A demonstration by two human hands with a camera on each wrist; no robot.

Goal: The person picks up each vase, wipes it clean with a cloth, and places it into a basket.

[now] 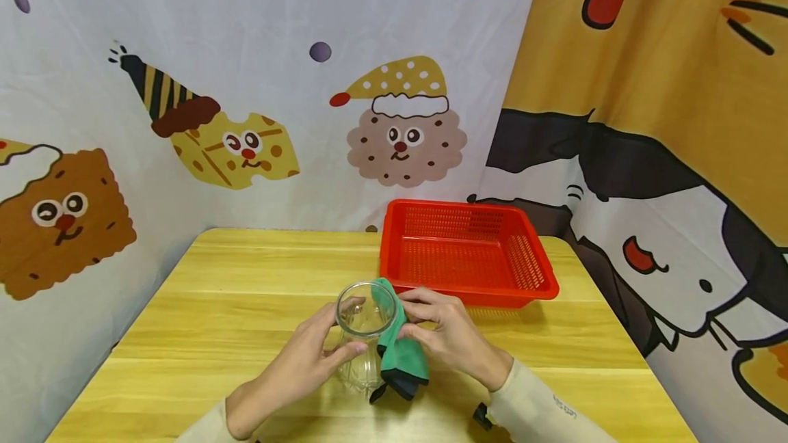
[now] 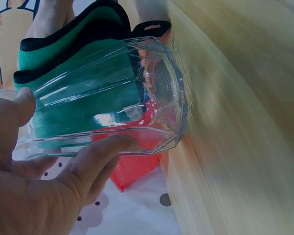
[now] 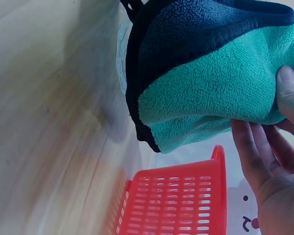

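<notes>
A clear glass jar (image 1: 360, 371) with a wide round rim is held upright by my left hand (image 1: 310, 351), whose thumb and fingers curl round its side. Faceted walls and a thick base show on the jar (image 2: 159, 98) in the left wrist view. My right hand (image 1: 446, 330) pinches a green cloth (image 1: 403, 354) with black edging against the jar's right side. In the right wrist view, thumb and fingers of the right hand (image 3: 279, 161) grip the cloth (image 3: 215, 83), which hides most of the jar. A dark blue face of the cloth is folded outward.
A red plastic basket (image 1: 468, 289) with perforated walls stands on the wooden table (image 1: 258, 279), just beyond my right hand. Behind the table hangs a printed curtain (image 1: 265, 19) with cartoon figures. A small black object (image 1: 483, 416) lies by the right sleeve.
</notes>
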